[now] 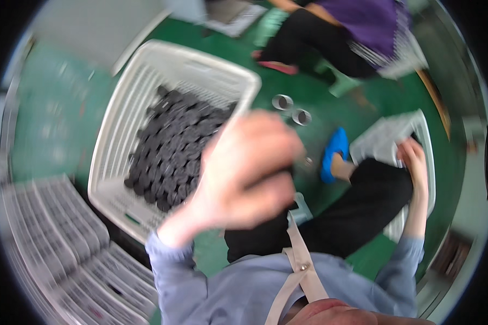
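Your left hand, blurred and curled, seems to close on something dark, though I cannot tell what, above the white basket of black ring parts, so lift slowly while your right hand steadies the second basket.

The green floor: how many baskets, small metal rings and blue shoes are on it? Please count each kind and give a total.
White slatted baskets: 2, one filled with dark parts, by the left hand; one by the right hand
Small metal rings: 2
Blue shoes: 1
Total: 5
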Demonstrator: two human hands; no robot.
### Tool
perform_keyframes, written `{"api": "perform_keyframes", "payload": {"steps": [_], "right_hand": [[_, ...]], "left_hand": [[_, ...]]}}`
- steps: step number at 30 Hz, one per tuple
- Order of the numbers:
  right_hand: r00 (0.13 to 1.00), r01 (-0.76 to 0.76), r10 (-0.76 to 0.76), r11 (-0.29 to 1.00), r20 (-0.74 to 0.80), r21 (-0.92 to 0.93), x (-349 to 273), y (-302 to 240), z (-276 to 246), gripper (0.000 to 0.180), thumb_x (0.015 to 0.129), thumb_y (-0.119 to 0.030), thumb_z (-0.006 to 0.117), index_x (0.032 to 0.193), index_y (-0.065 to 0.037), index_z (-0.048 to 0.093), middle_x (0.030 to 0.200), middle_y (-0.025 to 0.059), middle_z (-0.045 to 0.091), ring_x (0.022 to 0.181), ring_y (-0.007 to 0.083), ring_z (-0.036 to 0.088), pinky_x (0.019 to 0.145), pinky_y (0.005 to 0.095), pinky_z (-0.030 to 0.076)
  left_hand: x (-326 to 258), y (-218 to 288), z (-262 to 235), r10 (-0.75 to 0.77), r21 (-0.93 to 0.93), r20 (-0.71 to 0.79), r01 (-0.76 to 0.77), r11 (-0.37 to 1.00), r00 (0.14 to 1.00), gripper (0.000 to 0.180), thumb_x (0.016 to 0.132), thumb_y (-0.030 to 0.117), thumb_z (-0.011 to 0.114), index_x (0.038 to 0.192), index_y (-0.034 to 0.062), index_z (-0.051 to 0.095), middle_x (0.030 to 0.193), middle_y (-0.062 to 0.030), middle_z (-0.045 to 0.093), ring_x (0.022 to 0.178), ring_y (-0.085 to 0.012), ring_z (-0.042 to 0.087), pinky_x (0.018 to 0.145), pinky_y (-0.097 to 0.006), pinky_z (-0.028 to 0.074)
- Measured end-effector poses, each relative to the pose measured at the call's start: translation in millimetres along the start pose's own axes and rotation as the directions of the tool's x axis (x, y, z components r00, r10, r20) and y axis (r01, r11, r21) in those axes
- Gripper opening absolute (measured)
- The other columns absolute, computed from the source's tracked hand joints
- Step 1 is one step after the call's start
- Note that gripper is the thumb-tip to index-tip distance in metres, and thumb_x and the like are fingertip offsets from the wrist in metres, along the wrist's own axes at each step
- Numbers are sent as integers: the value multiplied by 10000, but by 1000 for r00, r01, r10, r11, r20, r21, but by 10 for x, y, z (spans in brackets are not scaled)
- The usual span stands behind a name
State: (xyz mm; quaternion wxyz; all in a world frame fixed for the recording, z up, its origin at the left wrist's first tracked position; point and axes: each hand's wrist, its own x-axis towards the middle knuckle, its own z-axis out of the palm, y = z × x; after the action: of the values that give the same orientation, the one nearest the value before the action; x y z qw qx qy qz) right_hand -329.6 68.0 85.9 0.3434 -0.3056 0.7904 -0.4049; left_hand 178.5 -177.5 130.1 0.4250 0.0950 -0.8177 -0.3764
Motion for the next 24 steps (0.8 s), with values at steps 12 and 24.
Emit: {"api": "perform_keyframes", "payload": {"steps": [12,24], "right_hand": [[865,11,42,995,-500,103,-236,1016,-849,284,1035,-262,643,1169,-42,762,1109,55,765,976,150,714,839,315,570],[539,-632,445,775,-715,5,-819,3327,-1952,281,940,-282,706,1082,-60,803,855,85,778,717,158,734,616,317,581]], "left_hand": [[-166,1937,2365,577,-895,440,385,225,688,482,818,352,810,1145,19,689,1376,-207,506,1404,-420,416,1099,-550,403],[114,1917,2928,634,-841,502,504,198,588,541,901,492,717,1187,33,695,1484,-218,443,1451,-458,387,1117,-586,371]]}}
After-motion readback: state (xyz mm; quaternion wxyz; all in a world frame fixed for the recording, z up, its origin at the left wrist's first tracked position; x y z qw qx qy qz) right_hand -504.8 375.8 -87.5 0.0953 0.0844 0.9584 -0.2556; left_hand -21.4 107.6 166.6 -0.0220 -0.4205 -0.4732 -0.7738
